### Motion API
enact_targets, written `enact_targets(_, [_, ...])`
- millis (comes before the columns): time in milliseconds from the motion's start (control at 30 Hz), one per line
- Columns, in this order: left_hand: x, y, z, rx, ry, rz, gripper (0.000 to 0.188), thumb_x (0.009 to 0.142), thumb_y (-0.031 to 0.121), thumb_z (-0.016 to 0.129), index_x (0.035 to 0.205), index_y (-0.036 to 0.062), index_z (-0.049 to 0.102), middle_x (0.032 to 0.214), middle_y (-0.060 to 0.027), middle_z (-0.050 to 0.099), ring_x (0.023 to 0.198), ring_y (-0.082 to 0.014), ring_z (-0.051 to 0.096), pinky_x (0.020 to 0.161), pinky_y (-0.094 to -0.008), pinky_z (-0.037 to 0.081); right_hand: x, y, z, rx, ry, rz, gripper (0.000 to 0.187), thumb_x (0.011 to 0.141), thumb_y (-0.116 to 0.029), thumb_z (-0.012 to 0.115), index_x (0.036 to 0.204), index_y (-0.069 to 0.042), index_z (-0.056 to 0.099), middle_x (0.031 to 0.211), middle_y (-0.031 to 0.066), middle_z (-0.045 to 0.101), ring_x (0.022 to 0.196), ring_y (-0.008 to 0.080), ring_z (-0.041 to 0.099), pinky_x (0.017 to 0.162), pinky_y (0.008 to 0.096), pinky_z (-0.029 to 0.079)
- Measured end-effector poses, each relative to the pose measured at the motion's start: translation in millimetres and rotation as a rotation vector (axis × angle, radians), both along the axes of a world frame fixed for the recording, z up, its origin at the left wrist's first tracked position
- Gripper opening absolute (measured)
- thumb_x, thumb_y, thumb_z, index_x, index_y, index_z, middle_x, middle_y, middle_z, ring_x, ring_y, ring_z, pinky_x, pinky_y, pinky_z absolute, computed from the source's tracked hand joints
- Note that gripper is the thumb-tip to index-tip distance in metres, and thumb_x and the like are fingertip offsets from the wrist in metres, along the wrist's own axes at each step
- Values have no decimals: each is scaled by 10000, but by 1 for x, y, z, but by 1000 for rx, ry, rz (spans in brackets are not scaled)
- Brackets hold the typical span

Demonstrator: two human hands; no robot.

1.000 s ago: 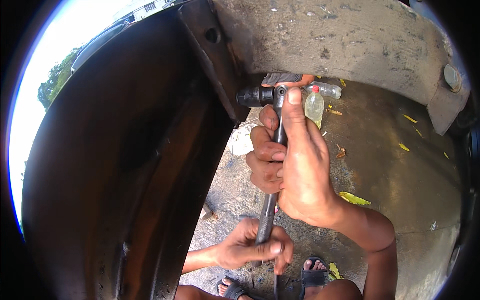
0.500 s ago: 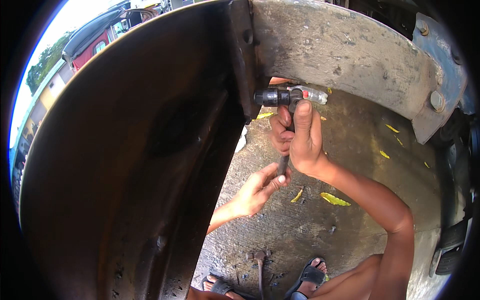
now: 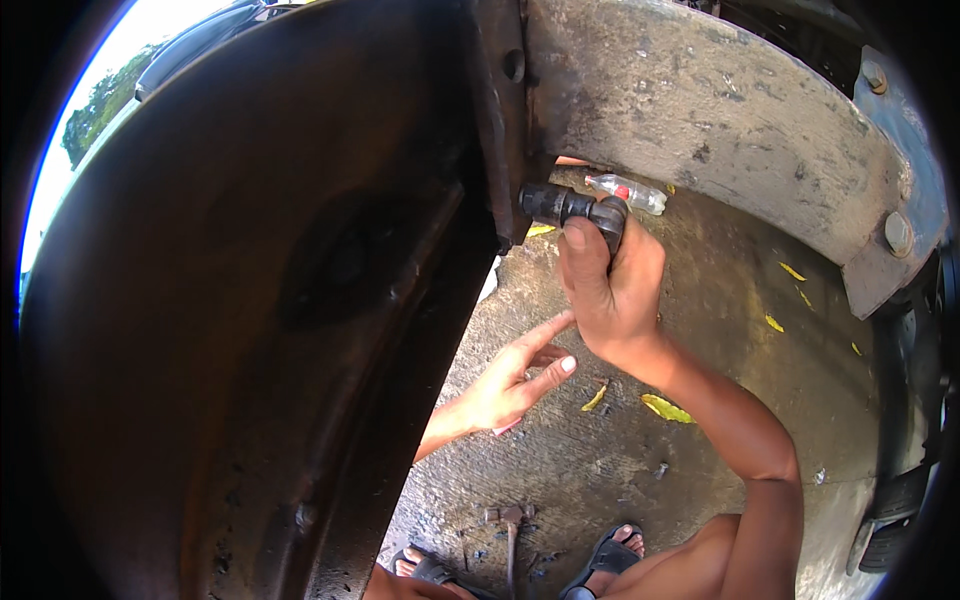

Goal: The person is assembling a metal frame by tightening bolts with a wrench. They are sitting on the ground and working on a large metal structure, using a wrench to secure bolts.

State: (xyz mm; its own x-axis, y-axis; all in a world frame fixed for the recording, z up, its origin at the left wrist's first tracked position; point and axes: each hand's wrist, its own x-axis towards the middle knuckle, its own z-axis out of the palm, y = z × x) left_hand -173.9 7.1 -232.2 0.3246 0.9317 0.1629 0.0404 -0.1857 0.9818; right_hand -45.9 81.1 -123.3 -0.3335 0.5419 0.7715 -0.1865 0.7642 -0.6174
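Socket wrench (image 3: 562, 206), one: head in the right hand (image 3: 615, 290), which grasps it; socket at the edge of the dark metal panel (image 3: 250, 300). Left hand (image 3: 507, 383): loosely spread, index fingertip beside the right hand. Panel blocks part of the left forearm. Curved grey beam (image 3: 710, 110): above. Clear bottle (image 3: 642, 196), yellow leaf (image 3: 667, 408), hammer (image 3: 512, 517): on concrete ground (image 3: 570, 470).

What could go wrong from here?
The socket wrench might slip, since only the right hand appears to grip it; the left hand looks open. That hand on the tool could then knock against the dark metal panel close by. If dropped, the wrench may hit the bare toes below.
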Motion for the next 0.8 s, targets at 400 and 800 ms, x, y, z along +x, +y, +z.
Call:
enact_targets(400, [-26, -3, -6, -76, -90, 126, 441, 1068, 298, 587, 1429, 48, 545, 1301, -54, 611, 1130, -135, 592, 995, -335, 465, 20, 42, 3, 325, -230, -96, 431, 969, -197, 746, 1224, 108, 580, 717, 85, 654, 598, 105, 623, 520, 280, 479])
enact_targets(800, [-44, 6, -32, 8, -129, 227, 366, 1059, 270, 604, 1349, 47, 601, 1307, -55, 615, 1113, -144, 605, 977, -325, 475, 30, 36, 28, 221, -354, 13, 262, 957, -197, 755, 1014, 37, 652, 680, 29, 570, 586, 65, 506, 519, 259, 391])
